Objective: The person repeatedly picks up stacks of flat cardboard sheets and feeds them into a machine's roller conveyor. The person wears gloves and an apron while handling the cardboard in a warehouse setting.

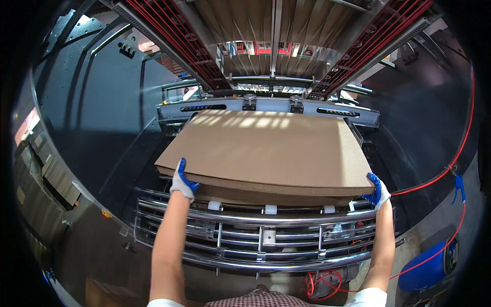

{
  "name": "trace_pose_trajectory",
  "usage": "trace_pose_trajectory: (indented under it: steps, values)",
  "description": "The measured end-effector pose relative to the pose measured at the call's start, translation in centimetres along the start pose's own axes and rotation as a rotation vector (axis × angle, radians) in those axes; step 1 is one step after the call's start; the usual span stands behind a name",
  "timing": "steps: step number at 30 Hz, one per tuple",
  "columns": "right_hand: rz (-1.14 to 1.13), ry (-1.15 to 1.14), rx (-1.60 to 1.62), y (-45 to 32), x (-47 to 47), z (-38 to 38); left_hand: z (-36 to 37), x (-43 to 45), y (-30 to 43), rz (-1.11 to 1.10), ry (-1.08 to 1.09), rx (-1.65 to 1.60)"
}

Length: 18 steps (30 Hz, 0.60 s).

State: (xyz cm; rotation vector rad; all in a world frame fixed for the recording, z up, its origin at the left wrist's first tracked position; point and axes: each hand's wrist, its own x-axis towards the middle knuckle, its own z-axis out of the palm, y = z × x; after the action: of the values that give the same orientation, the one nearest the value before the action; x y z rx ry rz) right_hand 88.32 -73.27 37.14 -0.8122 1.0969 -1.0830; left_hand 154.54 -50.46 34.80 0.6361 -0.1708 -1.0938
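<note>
A thick stack of corrugated cardboard sheets (264,149) lies in the feed area of a large machine, in front of me. At its near left corner my left hand (185,181), in a white glove with blue coating, grips the edge, thumb on top and fingers at the side or below. My right hand (378,192), gloved alike, holds the near right corner in the same way. The upper sheets jut out a little over more cardboard (268,195) beneath. White rollers (271,209) show just under the near edge.
Chrome rails (264,220) run across between me and the stack. Beyond it stands a metal crossbar (272,104) of the machine. Dark side panels flank both sides. A red air hose (466,130) with a blue air gun (458,188) hangs at right, above a blue drum (424,264).
</note>
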Motion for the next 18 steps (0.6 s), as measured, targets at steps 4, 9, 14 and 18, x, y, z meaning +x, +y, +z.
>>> trace_pose_trajectory:
  steps: [4, 9, 14, 18]
  values:
    - [-0.047, -0.042, -0.022, -1.6, 2.1, -0.4, 0.0, -0.4, -0.2, -0.017, 0.059, 0.188]
    - [-0.059, 0.362, -0.346, -2.0, 5.4, 2.1, 2.6, -0.1, 0.6, -0.103, 0.387, 0.373]
    - [-0.992, 0.884, -1.069, 1.6, -0.4, 7.5, -1.2, -3.8, -1.8, 1.044, 0.592, 0.925]
    - [-1.487, 0.661, -1.235, 4.1, -0.7, 10.8, 5.6, -3.8, -3.6, 1.618, 0.244, 1.825]
